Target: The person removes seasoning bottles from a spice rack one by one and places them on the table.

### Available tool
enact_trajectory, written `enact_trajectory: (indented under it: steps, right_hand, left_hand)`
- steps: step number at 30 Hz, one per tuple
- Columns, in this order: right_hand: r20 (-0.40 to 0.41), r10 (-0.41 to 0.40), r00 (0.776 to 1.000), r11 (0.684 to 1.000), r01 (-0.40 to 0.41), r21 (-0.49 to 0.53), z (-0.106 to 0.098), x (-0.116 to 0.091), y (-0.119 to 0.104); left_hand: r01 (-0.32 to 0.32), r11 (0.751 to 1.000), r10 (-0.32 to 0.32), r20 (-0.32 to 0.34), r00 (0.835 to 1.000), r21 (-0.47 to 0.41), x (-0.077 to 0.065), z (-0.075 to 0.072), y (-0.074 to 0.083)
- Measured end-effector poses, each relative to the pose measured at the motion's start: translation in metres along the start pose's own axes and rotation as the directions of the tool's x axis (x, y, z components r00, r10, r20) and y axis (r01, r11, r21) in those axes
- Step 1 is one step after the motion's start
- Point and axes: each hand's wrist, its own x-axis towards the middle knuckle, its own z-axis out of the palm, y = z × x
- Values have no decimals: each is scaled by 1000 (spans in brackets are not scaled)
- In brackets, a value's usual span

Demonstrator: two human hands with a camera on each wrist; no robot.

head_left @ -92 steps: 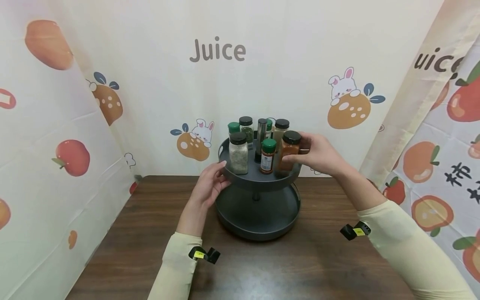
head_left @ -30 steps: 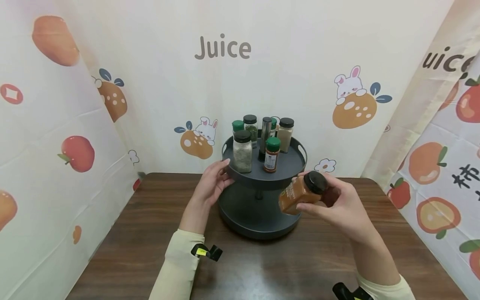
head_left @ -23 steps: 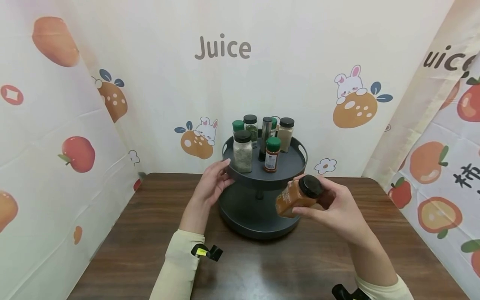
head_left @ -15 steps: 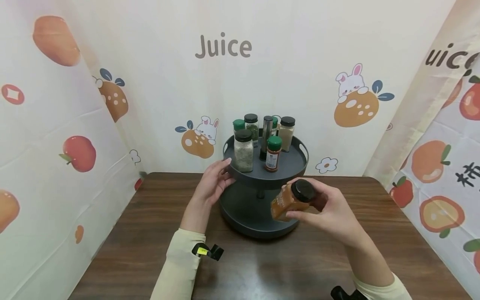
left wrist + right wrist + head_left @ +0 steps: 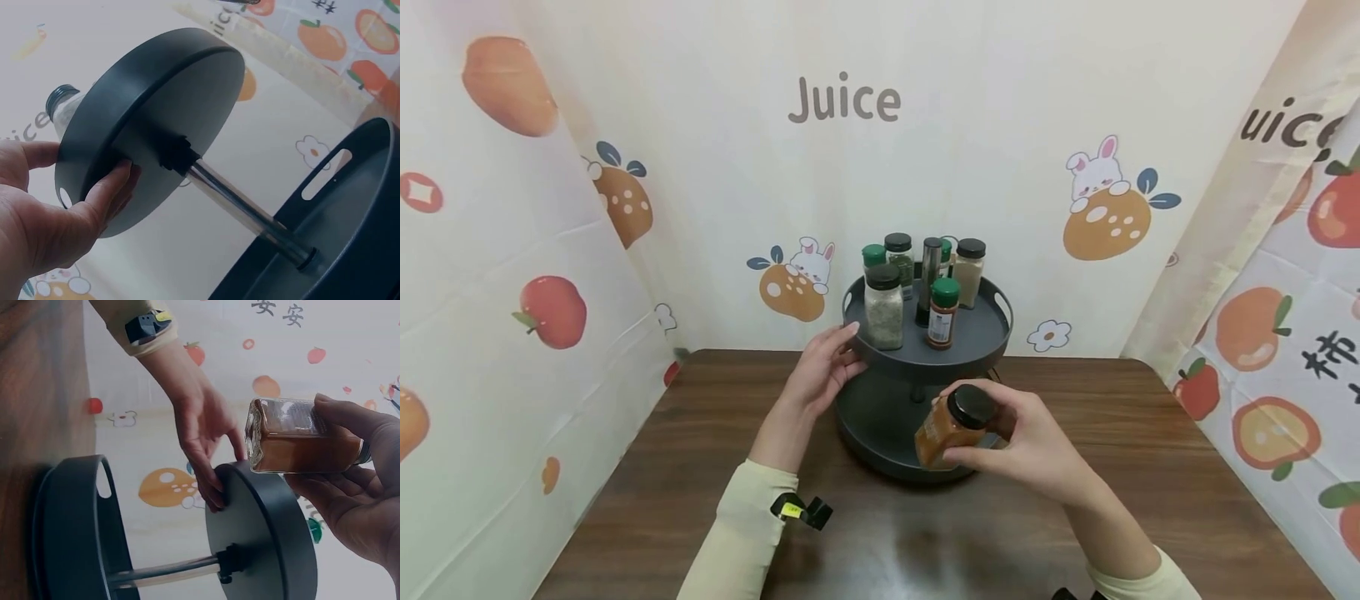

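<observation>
My left hand (image 5: 814, 379) grips the left rim of the upper tier of a dark grey two-tier turntable (image 5: 936, 367). In the left wrist view its thumb (image 5: 111, 187) lies under that tier, with a finger on the outer wall. My right hand (image 5: 1033, 437) holds a square glass spice jar (image 5: 938, 433) of orange-brown powder between thumb and fingers. The jar leans, black lid up and to the right, and overlaps the front right of the lower tier (image 5: 880, 437) in the head view. The right wrist view shows its glass base (image 5: 254, 434).
On the upper tier stand a jar of pale green herbs (image 5: 883, 312), a small green-capped bottle (image 5: 942, 315), a tan-powder jar (image 5: 968, 279) and several others around a central post (image 5: 928, 279). A brown wooden table (image 5: 700, 500) carries the turntable; printed curtains (image 5: 700, 167) enclose it.
My right hand has lifted the orange-brown spice jar off the upper tier, then brought it down and leftward in front of the lower tier. My left hand has stayed at the rim.
</observation>
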Motion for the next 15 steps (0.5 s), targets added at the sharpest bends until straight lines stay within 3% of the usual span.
enact_trajectory:
  steps: [15]
  right_hand:
    - [66,100,993,995,-102,20,38,2,18]
  left_hand:
    - [-3,1000,3,-6,1000,11,0,0,0]
